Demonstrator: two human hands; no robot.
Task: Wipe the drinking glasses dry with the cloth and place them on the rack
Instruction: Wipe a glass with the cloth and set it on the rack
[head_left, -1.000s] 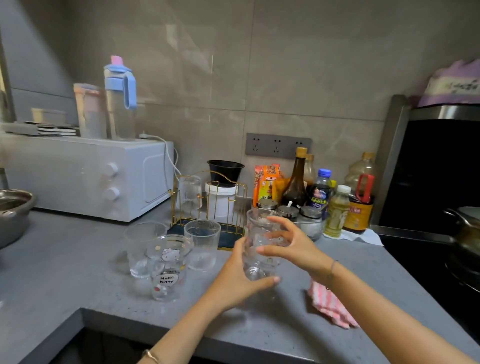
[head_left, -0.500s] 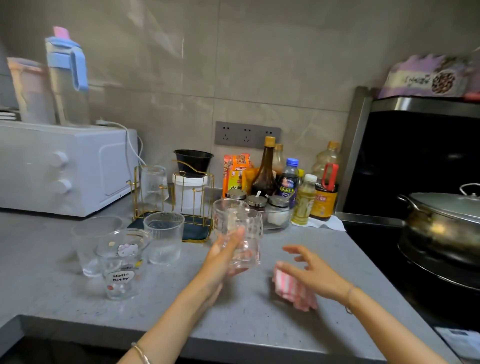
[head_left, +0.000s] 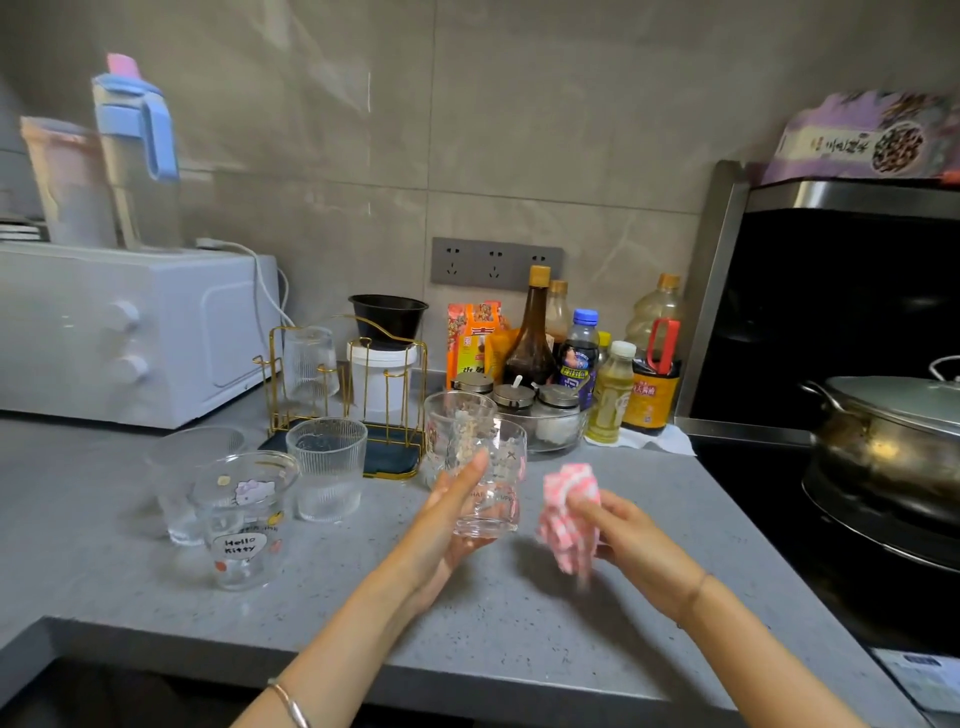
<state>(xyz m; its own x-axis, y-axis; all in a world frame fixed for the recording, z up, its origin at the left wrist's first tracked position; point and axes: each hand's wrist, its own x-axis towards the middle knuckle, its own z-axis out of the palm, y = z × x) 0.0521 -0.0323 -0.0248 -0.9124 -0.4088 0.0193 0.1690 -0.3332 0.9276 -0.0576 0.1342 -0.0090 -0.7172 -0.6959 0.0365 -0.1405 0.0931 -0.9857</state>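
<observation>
Your left hand holds glass, upright, above counter. Your right hand, empty half-second ago, now grips cloth, lifted off counter, just beside glass. Wiping can begin. Rack behind carries one tumbler.

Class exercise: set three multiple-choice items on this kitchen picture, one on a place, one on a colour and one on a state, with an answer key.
1. Where is the pink-and-white cloth? A on the stove; B in the right hand; C under a glass.
2. What colour is the wire of the rack? A gold; B black; C red.
3. How does the Hello Kitty glass stand? A upside down; B on its side; C upright.
Key: 1 B, the right hand grips it. 2 A, the frame gleams gold. 3 C, its open rim faces up.
</observation>
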